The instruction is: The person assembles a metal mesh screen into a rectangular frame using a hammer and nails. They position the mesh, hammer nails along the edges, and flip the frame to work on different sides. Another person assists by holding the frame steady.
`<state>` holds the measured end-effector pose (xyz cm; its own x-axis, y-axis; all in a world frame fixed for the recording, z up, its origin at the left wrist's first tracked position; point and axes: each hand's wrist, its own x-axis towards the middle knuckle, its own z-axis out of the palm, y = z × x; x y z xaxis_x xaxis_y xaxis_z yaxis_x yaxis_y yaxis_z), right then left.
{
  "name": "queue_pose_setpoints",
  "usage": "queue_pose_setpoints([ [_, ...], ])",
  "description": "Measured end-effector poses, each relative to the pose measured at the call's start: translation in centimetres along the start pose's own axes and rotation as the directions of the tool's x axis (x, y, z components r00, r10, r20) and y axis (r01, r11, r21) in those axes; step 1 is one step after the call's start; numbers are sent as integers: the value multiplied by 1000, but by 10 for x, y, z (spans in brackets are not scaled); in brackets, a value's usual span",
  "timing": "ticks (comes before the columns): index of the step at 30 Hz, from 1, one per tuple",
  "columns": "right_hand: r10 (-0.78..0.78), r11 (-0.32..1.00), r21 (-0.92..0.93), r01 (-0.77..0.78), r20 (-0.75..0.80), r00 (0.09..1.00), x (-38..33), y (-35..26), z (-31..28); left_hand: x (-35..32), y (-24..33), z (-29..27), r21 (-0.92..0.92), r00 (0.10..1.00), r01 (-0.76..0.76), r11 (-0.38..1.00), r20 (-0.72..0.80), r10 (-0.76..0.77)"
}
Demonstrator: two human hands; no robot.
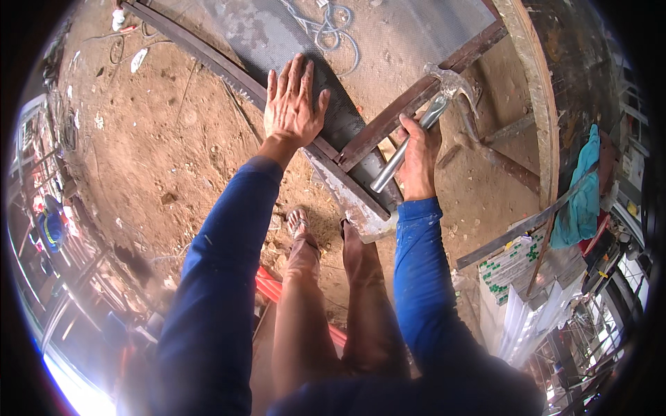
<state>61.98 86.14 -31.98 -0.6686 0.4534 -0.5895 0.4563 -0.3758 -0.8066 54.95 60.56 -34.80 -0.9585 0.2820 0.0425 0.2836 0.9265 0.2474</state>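
Observation:
My left hand [297, 104] lies flat, palm down, with its fingers stretched out. It rests on a dark grey textured strip [340, 114], its wrist over a long dark brown bar [225, 71]. A second brown bar [388, 125] meets the first at a corner to the right of this hand. My right hand [420, 156] is wrapped round the silver handle of a claw hammer [436, 111]. The hammer's head points away from me, above the second bar, and the handle's end hangs near the corner. I cannot tell whether the hammer touches the bar.
Below the corner sits a pale, worn support board [354, 197]. Rusty pipe legs [510, 166] and a curved wooden edge [541, 90] stand to the right. A grey cable [331, 31] lies coiled at the far side. A teal cloth [579, 194] hangs at right over dirt ground.

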Motion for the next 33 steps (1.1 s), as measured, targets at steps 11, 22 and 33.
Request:
queue_pose_setpoints([
  [11, -126, 970, -215, 111, -58, 990, -34, -7, 1, 6, 0, 9, -60, 1000, -7, 998, -18, 6],
  [22, -33, 324, -762, 560, 583, 812, -194, 41, -94, 2, -8, 8, -35, 996, -38, 999, -85, 35],
  [33, 56, -10, -675, 738, 737, 674, -180, 49, -80, 10, -2, -9, -142, 990, -41, 989, -137, 22],
])
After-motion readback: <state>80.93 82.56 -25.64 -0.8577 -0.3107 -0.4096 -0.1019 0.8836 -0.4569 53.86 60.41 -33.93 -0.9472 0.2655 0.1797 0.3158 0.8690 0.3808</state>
